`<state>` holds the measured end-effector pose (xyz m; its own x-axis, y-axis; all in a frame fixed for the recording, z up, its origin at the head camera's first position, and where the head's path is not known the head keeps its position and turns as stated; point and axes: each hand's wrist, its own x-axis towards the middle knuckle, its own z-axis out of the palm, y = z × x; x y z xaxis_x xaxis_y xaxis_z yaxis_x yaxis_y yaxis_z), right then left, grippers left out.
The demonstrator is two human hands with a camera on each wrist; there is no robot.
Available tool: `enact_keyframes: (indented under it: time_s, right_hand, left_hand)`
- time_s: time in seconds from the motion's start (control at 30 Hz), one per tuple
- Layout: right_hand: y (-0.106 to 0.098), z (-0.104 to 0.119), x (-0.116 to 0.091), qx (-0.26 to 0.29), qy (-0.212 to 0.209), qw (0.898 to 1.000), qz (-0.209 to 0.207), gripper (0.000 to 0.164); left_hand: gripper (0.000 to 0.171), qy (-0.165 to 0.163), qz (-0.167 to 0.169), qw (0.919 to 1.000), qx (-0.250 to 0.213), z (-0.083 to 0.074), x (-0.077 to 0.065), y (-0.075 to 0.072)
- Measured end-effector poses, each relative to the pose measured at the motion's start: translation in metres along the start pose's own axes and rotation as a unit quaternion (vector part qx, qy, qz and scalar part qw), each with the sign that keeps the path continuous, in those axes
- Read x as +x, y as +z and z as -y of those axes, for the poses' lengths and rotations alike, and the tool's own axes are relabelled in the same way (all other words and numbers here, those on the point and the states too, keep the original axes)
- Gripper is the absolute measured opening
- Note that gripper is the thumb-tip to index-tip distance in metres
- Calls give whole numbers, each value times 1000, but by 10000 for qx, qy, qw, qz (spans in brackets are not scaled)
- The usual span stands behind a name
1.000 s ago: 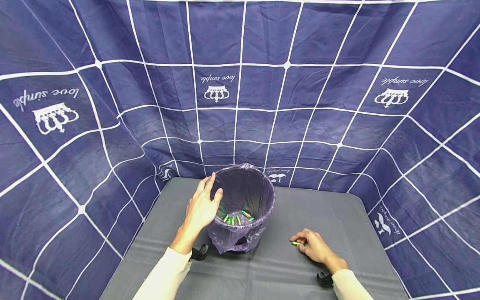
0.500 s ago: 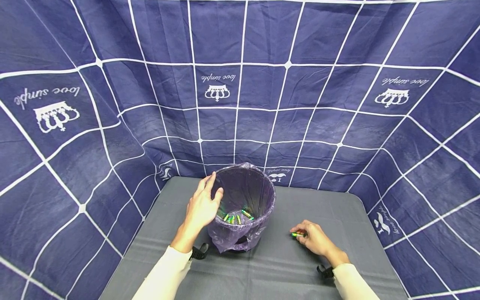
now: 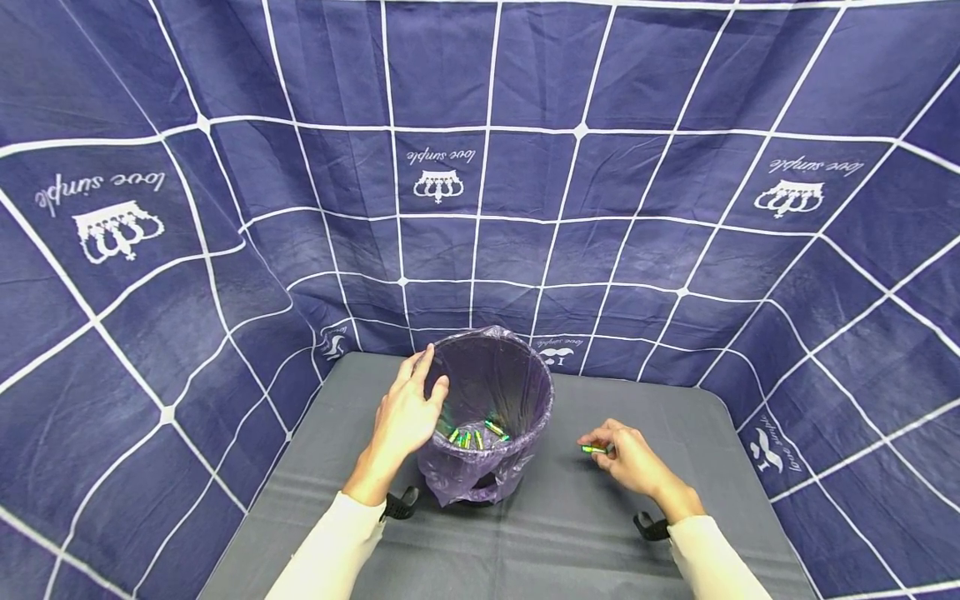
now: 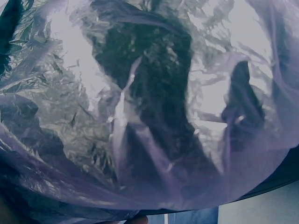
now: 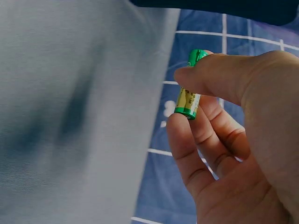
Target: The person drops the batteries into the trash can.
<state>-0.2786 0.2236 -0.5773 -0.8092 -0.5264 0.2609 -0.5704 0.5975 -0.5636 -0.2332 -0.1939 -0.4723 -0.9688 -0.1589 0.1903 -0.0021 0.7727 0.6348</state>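
My right hand (image 3: 633,462) pinches a small green and gold battery (image 5: 187,100) between thumb and fingertips, raised above the grey surface right of the bin. To the left, my left hand (image 3: 405,417) grips the rim of a round trash bin (image 3: 534,437), its thumb over the inner side and the fingers along the outside. A translucent purple bag lines the bin and folds over its rim. Several green and gold batteries (image 3: 467,439) lie at its bottom. In the left wrist view the crinkled bag (image 4: 154,116) fills most of the picture; only a fingertip shows.
A grey cloth-covered table (image 3: 585,550) lies under the bin and hands. Blue curtains (image 3: 615,242) with white grid lines surround it at the back and sides. Each wrist wears a black strap, such as the right strap (image 3: 649,527).
My right hand has risen and moved toward the back of the table with the battery in its grasp. The left hand stays at the bin's rim.
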Motion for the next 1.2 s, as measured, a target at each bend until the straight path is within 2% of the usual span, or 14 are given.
enact_keyframes:
  time_s: [0.17,0.4,0.63,0.9,1.2]
  right_hand:
    - [-14,13,12,-43,-21,10000,9,38]
    - [-33,34,30,-371,-309,9986,-199,38]
    - [-49,51,40,-512,-405,9974,-314,38]
    - [-57,56,43,-568,-775,9931,-674,40]
    - [-64,60,46,-636,-653,9939,-613,39]
  left_hand:
    - [70,8,3,10000,-5,0,0,0]
    - [70,-7,20,10000,-50,1,0,-1]
    - [69,-4,-10,10000,-80,1,-2,-2]
    - [69,28,-85,10000,-32,0,-2,0]
    - [68,-40,-43,10000,-41,0,-1,0]
